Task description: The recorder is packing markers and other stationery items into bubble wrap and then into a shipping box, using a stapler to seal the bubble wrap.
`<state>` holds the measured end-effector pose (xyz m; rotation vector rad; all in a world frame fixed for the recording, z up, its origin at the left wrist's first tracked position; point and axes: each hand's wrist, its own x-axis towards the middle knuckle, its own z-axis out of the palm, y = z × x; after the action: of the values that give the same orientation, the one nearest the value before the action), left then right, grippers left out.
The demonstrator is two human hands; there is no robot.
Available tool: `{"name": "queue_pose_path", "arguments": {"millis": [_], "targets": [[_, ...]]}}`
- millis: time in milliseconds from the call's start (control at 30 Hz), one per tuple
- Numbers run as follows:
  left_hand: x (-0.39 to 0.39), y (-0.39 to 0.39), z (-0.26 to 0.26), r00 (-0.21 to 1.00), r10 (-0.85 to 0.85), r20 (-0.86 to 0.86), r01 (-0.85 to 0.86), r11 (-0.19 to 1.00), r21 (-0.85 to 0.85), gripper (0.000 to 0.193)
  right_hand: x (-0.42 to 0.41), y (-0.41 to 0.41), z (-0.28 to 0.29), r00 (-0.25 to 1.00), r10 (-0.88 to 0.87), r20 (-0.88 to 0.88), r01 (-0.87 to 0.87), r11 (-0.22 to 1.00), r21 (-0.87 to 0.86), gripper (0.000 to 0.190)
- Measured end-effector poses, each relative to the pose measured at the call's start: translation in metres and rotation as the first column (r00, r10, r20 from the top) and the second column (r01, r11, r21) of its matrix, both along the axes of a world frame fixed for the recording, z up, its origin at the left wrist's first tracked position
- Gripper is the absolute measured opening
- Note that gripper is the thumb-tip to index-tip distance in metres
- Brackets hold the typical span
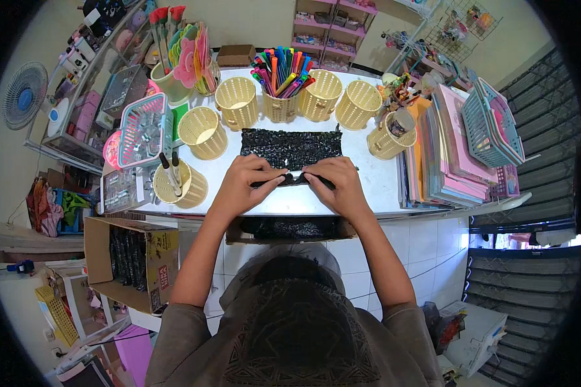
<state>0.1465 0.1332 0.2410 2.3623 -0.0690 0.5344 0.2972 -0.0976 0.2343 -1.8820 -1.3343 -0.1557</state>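
Observation:
A sheet of black bubble wrap (290,143) lies flat on the white tabletop (290,205), its near edge rolled or folded. My left hand (252,179) grips the left part of that edge between thumb and fingers. On the right part, my right hand (336,179) pinches the same edge. A narrow pale strip shows between my fingertips; I cannot tell whether it is tape or tabletop. My palms hide the ends of the fold. Below the table edge, more black wrap (290,227) sits in an open container.
Cream woven plastic baskets arc around the work, one holding colourful markers (281,72), another black markers (171,174). Stacked coloured paper (440,140) stands right, under a blue basket (489,126). A blue-pink basket (145,130) stands left. A cardboard box (97,256) holds black wrapped items.

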Motion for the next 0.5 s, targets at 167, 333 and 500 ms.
{"name": "queue_pose_path", "arguments": {"millis": [167, 333, 500], "targets": [[0.004, 0.0, 0.0, 0.999, 0.012, -0.036, -0.015, 0.996, -0.086, 0.016, -0.002, 0.005, 0.003, 0.999, -0.035, 0.041, 0.035, 0.999, -0.009, 0.014], [0.005, -0.001, 0.002, 1.0, 0.028, -0.013, -0.029, 0.996, -0.081, 0.015, -0.005, 0.002, -0.003, 0.989, -0.072, 0.126, 0.077, 0.996, -0.041, 0.017], [0.007, -0.005, 0.001, 0.998, 0.056, -0.001, -0.055, 0.982, -0.18, 0.011, -0.008, -0.002, -0.009, 0.969, -0.048, 0.243, 0.041, 0.999, 0.035, 0.026]]}}
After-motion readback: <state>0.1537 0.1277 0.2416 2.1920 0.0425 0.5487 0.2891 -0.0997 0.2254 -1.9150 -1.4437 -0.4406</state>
